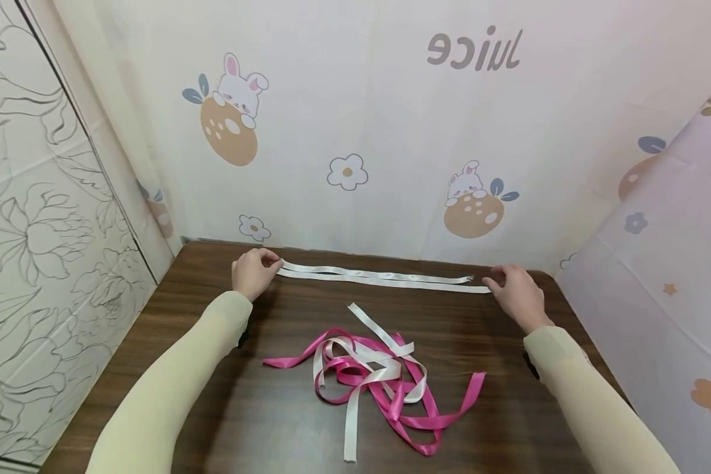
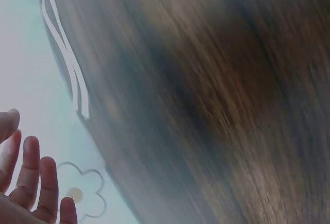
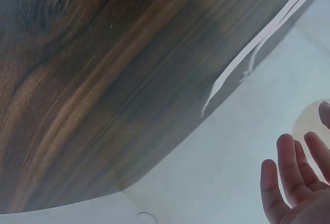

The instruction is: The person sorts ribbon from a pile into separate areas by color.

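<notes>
Two narrow white ribbons, an upper strip (image 1: 411,278) and a lower strip (image 1: 385,282), stretch side by side along the table's back edge. My left hand (image 1: 255,273) is at their left ends, with the fingertips right by them in the head view. In the left wrist view the ribbon ends (image 2: 85,112) lie apart from the spread fingers (image 2: 49,183). At the opposite side my right hand (image 1: 517,296) has its thumb beside the lower strip's end. The right wrist view shows relaxed, parted fingers (image 3: 291,170), away from the ribbon's tip (image 3: 214,92).
A loose tangle of pink ribbon (image 1: 429,421) and white ribbon (image 1: 351,428) lies mid-table between the forearms. The dark wooden table (image 1: 243,421) meets a printed curtain (image 1: 355,217) at the back. A floral panel (image 1: 41,263) stands on the left, with more curtain (image 1: 658,283) on the right.
</notes>
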Tool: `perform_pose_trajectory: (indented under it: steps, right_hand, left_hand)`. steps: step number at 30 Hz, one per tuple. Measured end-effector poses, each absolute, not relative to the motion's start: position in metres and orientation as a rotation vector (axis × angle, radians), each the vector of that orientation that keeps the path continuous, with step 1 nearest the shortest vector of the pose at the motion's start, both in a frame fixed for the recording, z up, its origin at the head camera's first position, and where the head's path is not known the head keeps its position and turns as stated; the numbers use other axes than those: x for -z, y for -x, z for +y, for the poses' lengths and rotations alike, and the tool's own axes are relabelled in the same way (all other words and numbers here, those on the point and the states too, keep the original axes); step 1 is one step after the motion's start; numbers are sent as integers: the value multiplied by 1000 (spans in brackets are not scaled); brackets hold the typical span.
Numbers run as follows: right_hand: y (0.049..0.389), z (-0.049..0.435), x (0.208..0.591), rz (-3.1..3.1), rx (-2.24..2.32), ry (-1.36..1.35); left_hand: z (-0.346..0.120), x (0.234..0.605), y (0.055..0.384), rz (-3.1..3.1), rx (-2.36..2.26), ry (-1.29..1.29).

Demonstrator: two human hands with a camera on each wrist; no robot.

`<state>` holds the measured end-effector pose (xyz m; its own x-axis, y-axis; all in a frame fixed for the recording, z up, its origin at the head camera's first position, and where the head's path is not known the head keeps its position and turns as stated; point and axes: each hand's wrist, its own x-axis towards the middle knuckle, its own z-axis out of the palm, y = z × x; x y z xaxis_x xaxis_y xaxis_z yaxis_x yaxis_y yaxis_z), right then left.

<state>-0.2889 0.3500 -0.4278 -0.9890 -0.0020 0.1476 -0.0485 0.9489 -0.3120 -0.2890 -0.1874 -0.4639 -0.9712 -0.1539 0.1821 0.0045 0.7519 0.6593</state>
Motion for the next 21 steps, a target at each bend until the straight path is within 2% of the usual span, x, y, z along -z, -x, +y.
perform_pose_trajectory:
  steps: [8,21]
  right_hand:
    - [272,328,429,-2928,-476,-221]
    - [239,266,435,-2944,-430,-553]
  left_hand:
    - [-167,461,281,-2729,1022,70]
    - [-115,453,270,-2768,986,429]
